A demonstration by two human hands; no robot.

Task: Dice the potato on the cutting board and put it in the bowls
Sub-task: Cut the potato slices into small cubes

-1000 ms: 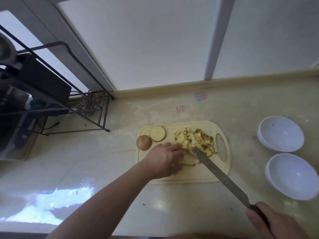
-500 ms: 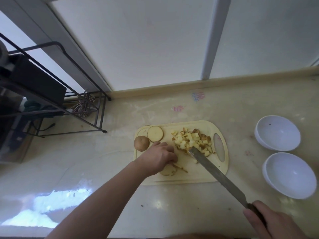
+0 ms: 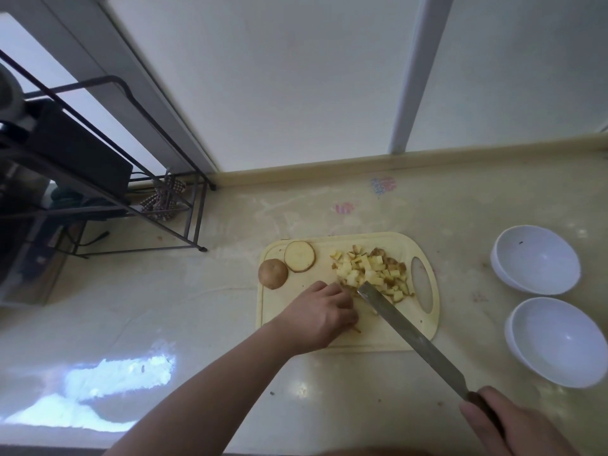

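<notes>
A pale yellow cutting board (image 3: 329,337) lies on the counter. A heap of diced potato (image 3: 371,271) sits on its far right part. A round potato slice (image 3: 299,256) and a brown potato end (image 3: 272,273) lie at its far left corner. My left hand (image 3: 317,315) rests on the board with its fingers curled over a potato piece that is mostly hidden. My right hand (image 3: 513,426) grips the dark handle of a long knife (image 3: 411,337), whose tip touches the near edge of the heap. Two white bowls (image 3: 536,258) (image 3: 559,340) stand empty to the right.
A black wire rack (image 3: 108,192) with dark items stands at the back left of the counter. A checked cloth (image 3: 163,199) lies under it. A window sill and frame run along the back edge. Bright reflections lie on the counter near left.
My left hand shifted right and covered the slice that showed beneath it half a second ago. The knife tip stays at the near edge of the dice heap.
</notes>
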